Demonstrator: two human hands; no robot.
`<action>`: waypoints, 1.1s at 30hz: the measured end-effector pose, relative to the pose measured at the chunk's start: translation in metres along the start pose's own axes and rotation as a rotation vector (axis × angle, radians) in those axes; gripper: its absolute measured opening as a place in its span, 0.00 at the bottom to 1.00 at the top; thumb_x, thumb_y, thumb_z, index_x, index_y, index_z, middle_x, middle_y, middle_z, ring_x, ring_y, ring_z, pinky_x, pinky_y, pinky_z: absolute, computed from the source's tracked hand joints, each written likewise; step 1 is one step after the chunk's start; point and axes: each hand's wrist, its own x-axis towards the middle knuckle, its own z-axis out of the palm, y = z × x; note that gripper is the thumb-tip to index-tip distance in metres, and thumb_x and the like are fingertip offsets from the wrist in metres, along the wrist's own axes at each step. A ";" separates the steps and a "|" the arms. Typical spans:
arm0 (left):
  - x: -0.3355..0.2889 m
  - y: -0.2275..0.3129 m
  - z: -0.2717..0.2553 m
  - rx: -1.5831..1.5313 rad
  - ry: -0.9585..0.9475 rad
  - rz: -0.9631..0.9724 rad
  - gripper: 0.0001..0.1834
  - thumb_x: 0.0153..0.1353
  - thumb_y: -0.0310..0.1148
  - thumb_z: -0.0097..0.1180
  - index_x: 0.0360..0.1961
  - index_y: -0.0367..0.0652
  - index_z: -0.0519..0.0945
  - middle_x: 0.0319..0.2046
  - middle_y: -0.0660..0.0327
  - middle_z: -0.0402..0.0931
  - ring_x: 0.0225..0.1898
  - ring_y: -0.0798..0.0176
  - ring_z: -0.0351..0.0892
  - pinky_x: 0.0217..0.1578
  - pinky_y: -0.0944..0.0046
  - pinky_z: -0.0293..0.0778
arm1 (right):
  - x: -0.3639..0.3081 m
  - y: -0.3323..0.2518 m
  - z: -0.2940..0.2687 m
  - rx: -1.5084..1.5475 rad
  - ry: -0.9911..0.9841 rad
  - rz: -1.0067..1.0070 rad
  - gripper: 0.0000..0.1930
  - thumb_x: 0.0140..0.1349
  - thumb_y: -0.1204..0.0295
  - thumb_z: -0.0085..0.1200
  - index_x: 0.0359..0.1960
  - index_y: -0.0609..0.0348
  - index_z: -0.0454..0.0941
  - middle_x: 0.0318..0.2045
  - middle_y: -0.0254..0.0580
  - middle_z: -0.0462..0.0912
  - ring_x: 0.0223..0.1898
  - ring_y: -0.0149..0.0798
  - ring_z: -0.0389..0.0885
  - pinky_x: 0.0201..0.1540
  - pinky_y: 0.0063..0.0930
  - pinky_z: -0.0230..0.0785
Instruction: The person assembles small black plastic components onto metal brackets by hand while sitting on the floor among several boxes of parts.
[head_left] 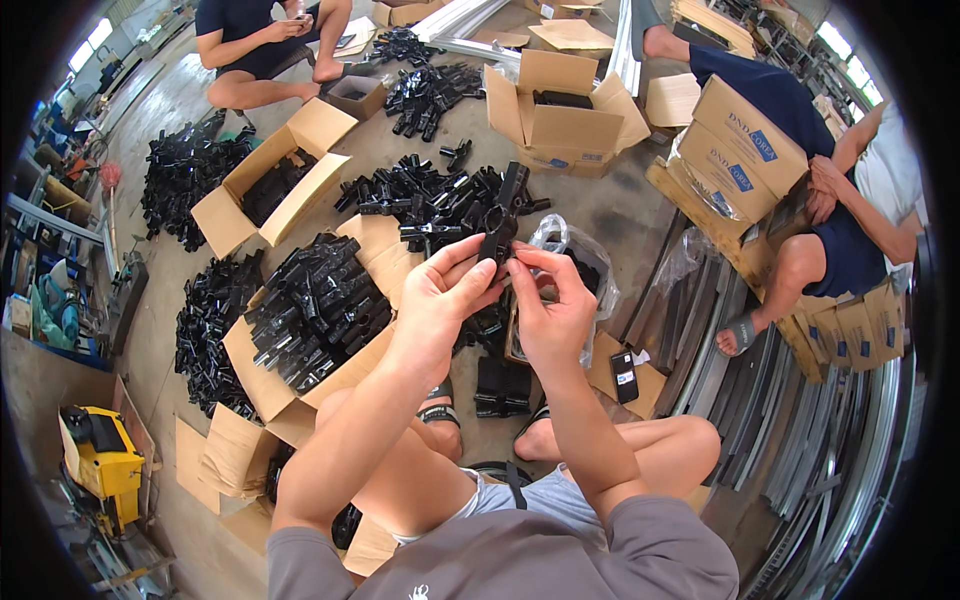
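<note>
Black tubular connector [506,208] near frame centre, jutting past fingertips toward top of frame; long axis nearly upright, top leaning slightly right. Left hand [447,290] nearer, thumb and fingers clamping lower end from left. Right hand [552,298] just beside, thumb and forefinger pinched at lower right edge; can't tell whether anything small sits between. Connector heap [428,196] beyond, upper middle.

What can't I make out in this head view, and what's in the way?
All in the head view:
1. Lower end of the black part: covered by the left hand.
2. Anything small between the right hand and that part: hidden by its fingertips.
3. Bottom of the open carton at top centre: behind its front flap.
4. Head of the upper-left co-worker: cut off by the top edge.
</note>
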 end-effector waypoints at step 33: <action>-0.006 -0.011 0.010 0.211 0.010 0.223 0.23 0.71 0.21 0.58 0.66 0.28 0.74 0.59 0.52 0.80 0.58 0.66 0.80 0.61 0.65 0.77 | 0.001 -0.009 0.000 -0.147 0.104 -0.138 0.06 0.62 0.77 0.69 0.38 0.65 0.85 0.33 0.44 0.88 0.31 0.34 0.86 0.37 0.27 0.77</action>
